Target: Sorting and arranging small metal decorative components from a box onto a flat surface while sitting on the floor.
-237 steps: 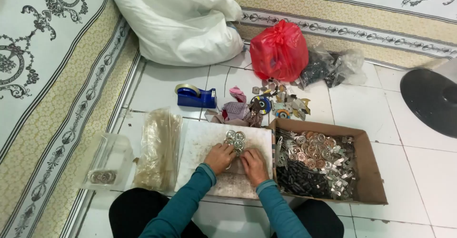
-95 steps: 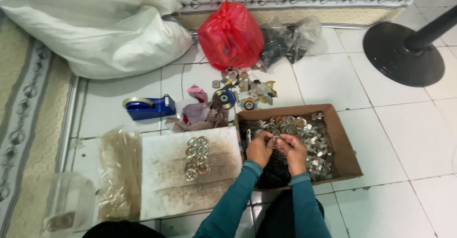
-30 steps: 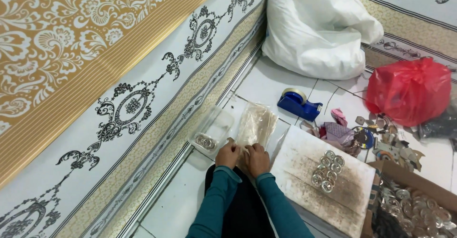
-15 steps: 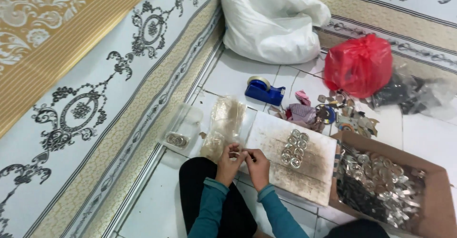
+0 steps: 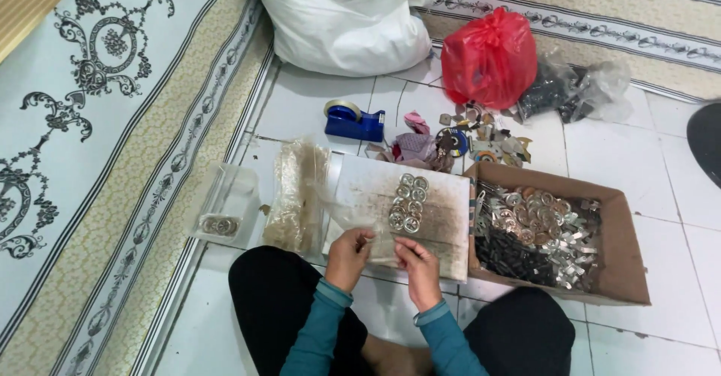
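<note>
White tiled floor [image 5: 653,166], patterned carpet beside; I see left hand [image 5: 347,256] and right hand [image 5: 417,268] pinching one clear bag [image 5: 375,235] over speckled board [image 5: 443,218].

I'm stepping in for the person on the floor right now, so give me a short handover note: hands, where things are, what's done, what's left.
Left hand and right hand together hold a small clear plastic sleeve over the near edge of the white speckled board.
A cluster of round silver metal pieces lies in two rows on the board.
A stack of clear sleeves lies left of the board; beyond it a clear plastic tray holds a few pieces.
The brown cardboard box on the right holds many loose metal parts.
Done: one cluster laid out. Left: cluster not yet in the sleeve; box still full.
</note>
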